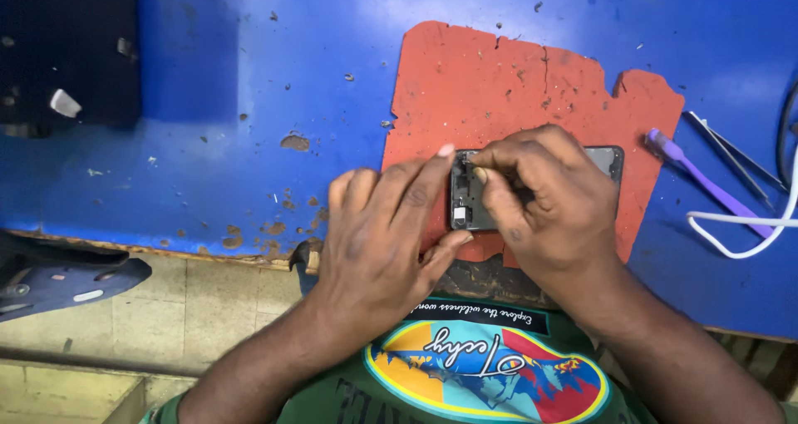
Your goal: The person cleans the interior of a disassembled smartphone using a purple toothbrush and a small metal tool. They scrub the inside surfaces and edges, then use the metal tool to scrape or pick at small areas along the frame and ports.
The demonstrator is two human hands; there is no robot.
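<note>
The left hand (378,237) lay palm down, fingers stretched forward and slightly apart, forefinger and thumb bracing the near end of the phone (474,193). The right hand (544,195) curled over the phone's middle, fingertips pinched together on something too small to make out inside it. The phone, opened and dark, rested flat on a ragged red mat (499,83) on the chipped blue table (249,100). A purple tool (706,183), metal tweezers (731,150) and a white cable (748,224) lay to the right.
</note>
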